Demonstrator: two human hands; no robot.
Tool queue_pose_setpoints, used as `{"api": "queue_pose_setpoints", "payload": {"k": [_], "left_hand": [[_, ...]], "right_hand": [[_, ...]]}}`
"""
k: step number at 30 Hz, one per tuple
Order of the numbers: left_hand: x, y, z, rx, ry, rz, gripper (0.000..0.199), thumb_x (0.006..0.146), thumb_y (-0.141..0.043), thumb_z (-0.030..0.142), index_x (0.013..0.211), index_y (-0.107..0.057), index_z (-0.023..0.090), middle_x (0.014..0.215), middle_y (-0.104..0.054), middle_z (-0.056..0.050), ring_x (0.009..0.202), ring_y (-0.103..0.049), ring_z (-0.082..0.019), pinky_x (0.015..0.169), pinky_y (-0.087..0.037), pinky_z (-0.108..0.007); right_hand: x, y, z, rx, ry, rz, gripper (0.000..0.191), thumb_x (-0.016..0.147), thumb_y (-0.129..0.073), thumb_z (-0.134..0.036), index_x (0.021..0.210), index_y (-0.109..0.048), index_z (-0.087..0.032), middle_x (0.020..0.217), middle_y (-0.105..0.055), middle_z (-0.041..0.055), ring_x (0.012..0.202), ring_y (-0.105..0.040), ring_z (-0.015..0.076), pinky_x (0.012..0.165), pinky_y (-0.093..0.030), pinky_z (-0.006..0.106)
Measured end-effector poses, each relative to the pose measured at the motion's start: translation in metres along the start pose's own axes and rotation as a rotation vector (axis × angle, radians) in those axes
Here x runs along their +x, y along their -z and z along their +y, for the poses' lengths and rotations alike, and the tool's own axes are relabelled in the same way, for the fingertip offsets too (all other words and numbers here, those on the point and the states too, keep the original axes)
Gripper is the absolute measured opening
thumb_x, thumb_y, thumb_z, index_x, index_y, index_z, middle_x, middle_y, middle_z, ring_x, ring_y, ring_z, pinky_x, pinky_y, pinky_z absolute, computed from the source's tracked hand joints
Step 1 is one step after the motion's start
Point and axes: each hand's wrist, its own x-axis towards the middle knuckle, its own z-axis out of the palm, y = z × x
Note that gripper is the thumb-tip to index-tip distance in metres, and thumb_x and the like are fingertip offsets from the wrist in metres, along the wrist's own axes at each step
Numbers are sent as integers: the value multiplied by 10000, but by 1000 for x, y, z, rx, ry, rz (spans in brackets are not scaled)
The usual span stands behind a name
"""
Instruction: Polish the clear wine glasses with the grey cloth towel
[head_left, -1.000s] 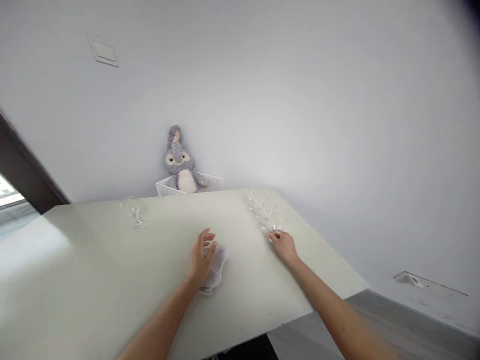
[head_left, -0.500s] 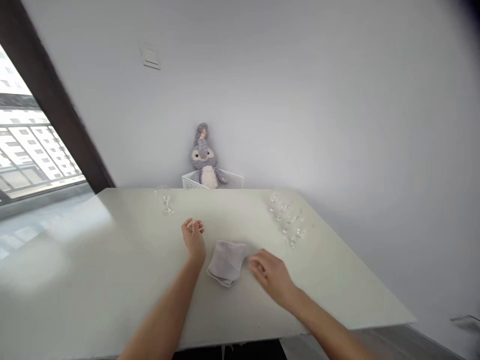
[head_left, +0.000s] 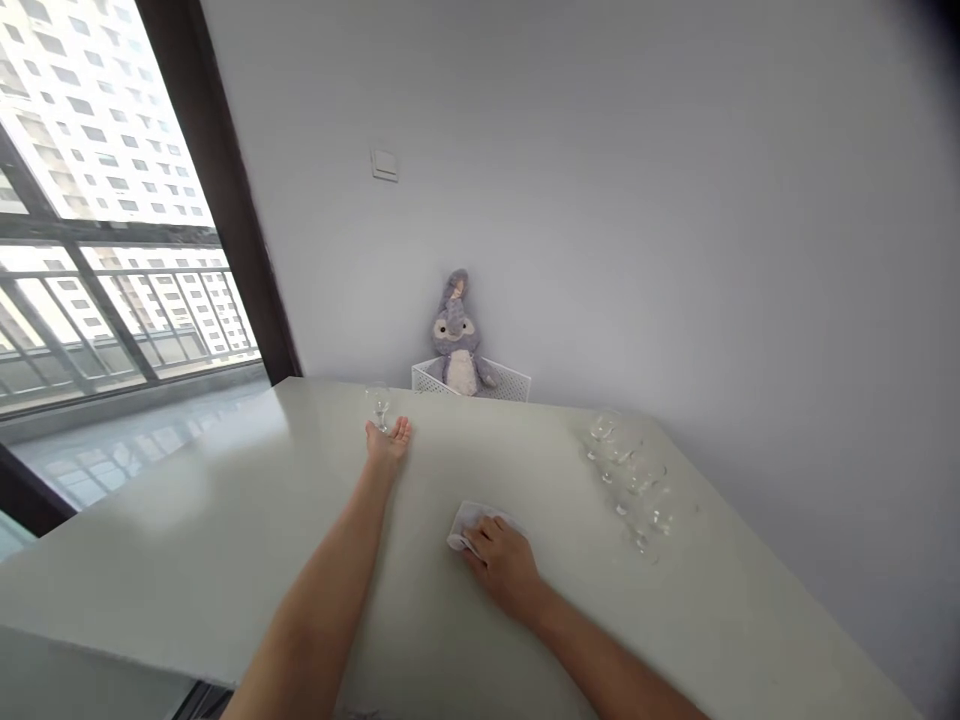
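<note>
On table (head_left: 187,530), right hand (head_left: 504,567) now atop cloth (head_left: 466,524); left hand (head_left: 388,447) at glass (head_left: 379,409).

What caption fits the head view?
Left hand near a stemmed glass; right hand on a cloth on a white table.

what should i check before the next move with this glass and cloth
Left hand free of the stemmed glass: cannot tell, its fingertips are right by the foot of the glass.
Stemmed glass upright: ok.
Stemmed glass well back from the far table edge: not ok, it stands close to that edge.
Right hand on the white cloth: ok, it lies over the cloth.
Right hand apart from the cluster of glasses: ok, bare table lies between them.
Every glass in the cluster upright: cannot tell, the clear glass is hard to make out.
</note>
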Motion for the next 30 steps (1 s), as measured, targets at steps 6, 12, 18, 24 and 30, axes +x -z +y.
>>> {"api": "queue_pose_setpoints", "payload": {"k": [6, 12, 18, 24, 30], "left_hand": [[23, -15, 17, -97, 37, -21, 443, 820, -192, 590, 1094, -293, 256, 1045, -491, -141, 903, -583, -214, 631, -517, -363], [15, -22, 6, -134, 16, -48, 344, 859, -219, 510, 849, -356, 195, 997, -516, -119, 891, -591, -161, 636, -529, -281], [-47, -30, -39, -47, 121, -232, 148, 804, -500, 282, 778, -445, 148, 937, -576, -141, 935, -593, -229, 698, -527, -324], [-117, -16, -77, 230, 23, -587, 210, 761, -573, 319, 906, -483, 197, 951, -618, -58, 942, -596, -206, 840, -458, -371], [-142, 6, -106, 377, -38, -643, 315, 745, -589, 355, 992, -437, 232, 1063, -582, -56, 1018, -552, -198, 851, -434, -359]], "right_hand": [[1, 1, 1, 50, -12, 8, 169, 836, -458, -292, 906, -598, -228, 799, -570, 41, 743, -514, 177, 611, -375, 276], [1, -6, 7, 112, -43, 40, 194, 846, -424, -287, 845, -605, -216, 775, -583, 40, 736, -516, 174, 637, -379, 276], [1, 2, 23, 572, -338, 302, 285, 846, -394, -371, 689, -547, -189, 693, -545, 19, 665, -497, 137, 635, -391, 249], [5, 47, 55, 1257, -833, 702, 354, 765, -440, -503, 852, -567, -184, 744, -602, 26, 689, -560, 169, 620, -449, 277], [4, 58, 39, 1379, -751, 579, 368, 775, -451, -499, 927, -578, -189, 817, -616, 22, 736, -561, 161, 665, -449, 275]]}}
